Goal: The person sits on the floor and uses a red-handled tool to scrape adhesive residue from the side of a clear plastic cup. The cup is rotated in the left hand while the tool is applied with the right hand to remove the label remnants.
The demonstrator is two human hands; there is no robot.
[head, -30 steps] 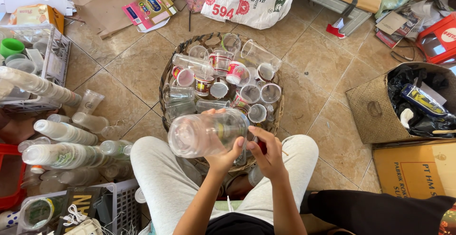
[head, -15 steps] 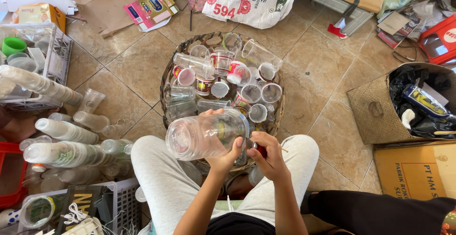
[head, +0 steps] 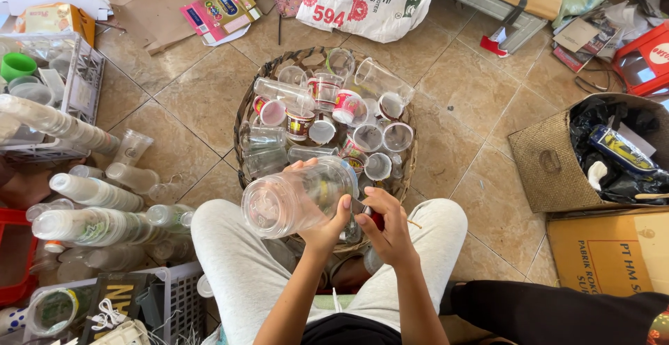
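Tan floor tiles point(head: 460, 101) spread under everything, littered at the far edge with cardboard, printed packets and a white sack point(head: 369, 0). On the floor, in the middle, sits a round woven tray point(head: 245, 118) full of clear plastic cups, some upright, some on their sides, a few with red and white printed bands.

At the near edge of the tray, above the person's grey-trousered knees, the left hand point(head: 327, 230) holds a clear cup point(head: 296, 195) tilted on its side, open mouth turned to the left; the fingers wrap its base end and the thumb presses on top, so the grip is clenched on the cup. Just to the right, the right hand point(head: 390, 230) is closed around a small tool with a red handle point(head: 373, 216) whose tip meets the cup's base end; what kind of tool it is cannot be told.

To the left, long nested stacks of cups point(head: 87, 223) lie on the floor, with a few loose cups near them and a white crate point(head: 87, 80) holding more cups farther back. A second crate point(head: 174, 303) stands near the left knee. On the right, a woven basket point(head: 550, 164) lined with a black bag holds scraps, and a cardboard box point(head: 613, 251) sits nearer.
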